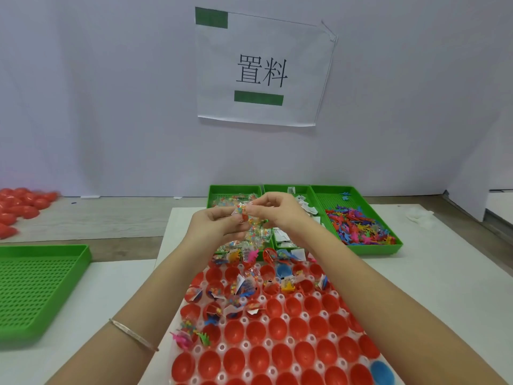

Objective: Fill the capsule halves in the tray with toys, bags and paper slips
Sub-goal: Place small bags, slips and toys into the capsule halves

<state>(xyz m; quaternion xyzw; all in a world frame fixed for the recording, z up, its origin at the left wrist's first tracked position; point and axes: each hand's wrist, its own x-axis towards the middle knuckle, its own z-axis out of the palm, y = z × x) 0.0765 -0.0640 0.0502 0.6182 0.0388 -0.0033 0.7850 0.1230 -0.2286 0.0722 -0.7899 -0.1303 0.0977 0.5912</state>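
Observation:
A white tray (298,297) of red capsule halves (277,329) lies in front of me. The halves in its far and left rows hold toys, small bags and paper slips; the near ones hold nothing. My left hand (213,222) and my right hand (273,209) are raised together over the green bin of small clear bags (236,198). Both pinch a bunch of small clear bags with coloured beads (244,215) between their fingertips. More such bags hang and lie just below the hands.
Behind the tray stand three green bins: bags, paper slips (302,204), coloured plastic toys (358,226). An empty green perforated tray (33,287) sits at the left. Loose red capsule halves (19,207) are piled at the far left. A paper sign (261,70) hangs on the wall.

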